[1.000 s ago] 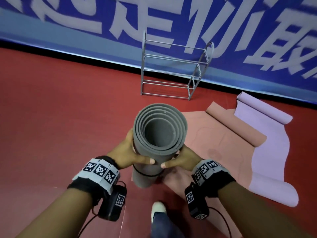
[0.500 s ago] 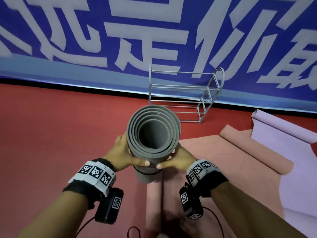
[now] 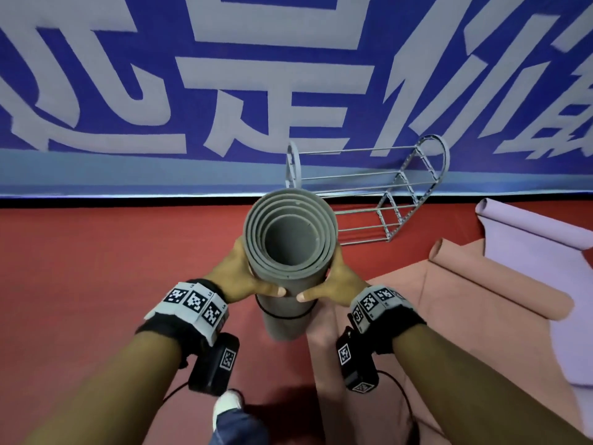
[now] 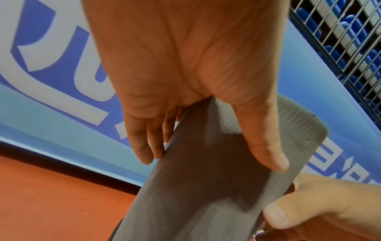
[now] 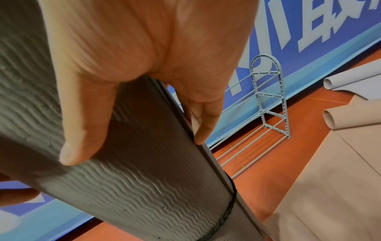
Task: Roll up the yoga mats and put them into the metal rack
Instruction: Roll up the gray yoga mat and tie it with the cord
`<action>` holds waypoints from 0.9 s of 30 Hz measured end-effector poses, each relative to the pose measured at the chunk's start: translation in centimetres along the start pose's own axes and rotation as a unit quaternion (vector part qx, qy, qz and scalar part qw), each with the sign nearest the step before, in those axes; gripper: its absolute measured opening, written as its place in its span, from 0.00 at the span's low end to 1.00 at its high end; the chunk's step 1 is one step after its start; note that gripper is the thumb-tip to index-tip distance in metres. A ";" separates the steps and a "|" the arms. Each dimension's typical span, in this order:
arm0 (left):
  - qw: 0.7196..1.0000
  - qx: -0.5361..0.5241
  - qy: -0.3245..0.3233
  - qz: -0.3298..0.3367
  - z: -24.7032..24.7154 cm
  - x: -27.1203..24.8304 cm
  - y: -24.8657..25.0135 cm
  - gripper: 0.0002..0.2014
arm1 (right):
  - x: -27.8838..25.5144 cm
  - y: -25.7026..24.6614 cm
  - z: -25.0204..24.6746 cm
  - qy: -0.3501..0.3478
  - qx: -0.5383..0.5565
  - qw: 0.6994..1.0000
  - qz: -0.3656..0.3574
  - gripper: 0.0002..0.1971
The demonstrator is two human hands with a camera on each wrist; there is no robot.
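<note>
grey mat (image 3: 290, 248) upright, clasped between left hand (image 3: 237, 277) and right hand (image 3: 337, 279), fingers curled round it | rack (image 3: 385, 200) ahead by wall | risk: loose coils telescope or unroll; feet may snag pink mat (image 3: 481, 300)

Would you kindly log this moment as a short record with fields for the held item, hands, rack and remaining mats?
held item: rolled grey mat, upright, black band around it
left hand: grips the roll's left side
right hand: grips the roll's right side
metal rack: by the blue wall, nothing seen in it
remaining: pink mat and lilac mat, mostly unrolled on the floor
</note>
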State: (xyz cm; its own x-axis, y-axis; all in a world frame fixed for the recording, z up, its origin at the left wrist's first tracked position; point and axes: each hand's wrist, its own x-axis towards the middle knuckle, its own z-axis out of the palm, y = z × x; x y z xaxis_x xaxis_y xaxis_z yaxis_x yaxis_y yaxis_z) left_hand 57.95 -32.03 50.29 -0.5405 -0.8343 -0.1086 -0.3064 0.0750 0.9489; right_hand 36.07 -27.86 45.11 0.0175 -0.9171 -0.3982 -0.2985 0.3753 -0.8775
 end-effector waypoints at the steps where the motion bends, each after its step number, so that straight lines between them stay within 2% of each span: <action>1: 1.000 -0.002 -0.006 -0.003 -1.7 0.8 -0.3 0.49 | 1.4 -0.8 1.0 0.007 0.005 1.000 0.000 0.60; 3: 1.000 -0.008 -0.007 -0.014 -5.0 2.3 -1.5 0.51 | 4.0 -2.4 2.7 0.019 0.021 1.000 0.002 0.59; 7: 0.999 0.001 -0.008 -0.033 -10.5 5.7 -2.6 0.56 | 9.0 -5.1 4.6 0.033 0.032 0.999 0.009 0.65; 9: 0.999 0.008 -0.013 -0.030 -12.6 7.6 -3.2 0.54 | 11.6 -6.1 5.1 0.033 0.025 0.999 0.017 0.65; 13: 0.997 0.031 -0.013 -0.076 -15.8 12.2 -4.6 0.58 | 16.9 -8.0 5.5 0.037 -0.021 0.998 0.040 0.66; 16: 0.994 0.036 -0.018 -0.102 -17.9 16.3 -6.3 0.62 | 21.5 -9.3 5.5 0.045 -0.038 0.997 0.040 0.72; 19: 0.991 0.029 -0.014 -0.126 -19.9 20.7 -8.1 0.62 | 26.5 -10.2 5.1 0.019 -0.060 0.997 0.049 0.70; 22: 0.988 0.022 -0.030 -0.147 -21.7 24.7 -9.6 0.64 | 30.9 -10.3 4.7 0.028 -0.062 0.996 0.053 0.76; 27: 0.986 0.016 -0.033 -0.160 -25.0 31.3 -12.4 0.62 | 37.2 -12.1 3.9 0.040 -0.037 0.996 0.063 0.67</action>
State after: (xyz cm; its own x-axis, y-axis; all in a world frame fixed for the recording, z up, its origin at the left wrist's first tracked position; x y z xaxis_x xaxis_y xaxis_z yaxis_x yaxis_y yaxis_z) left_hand 64.38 -72.76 42.52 -0.4615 -0.7809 -0.4209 -0.4942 -0.1677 0.8530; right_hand 44.03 -66.00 39.92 -0.1002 -0.8719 -0.4793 -0.3632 0.4805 -0.7983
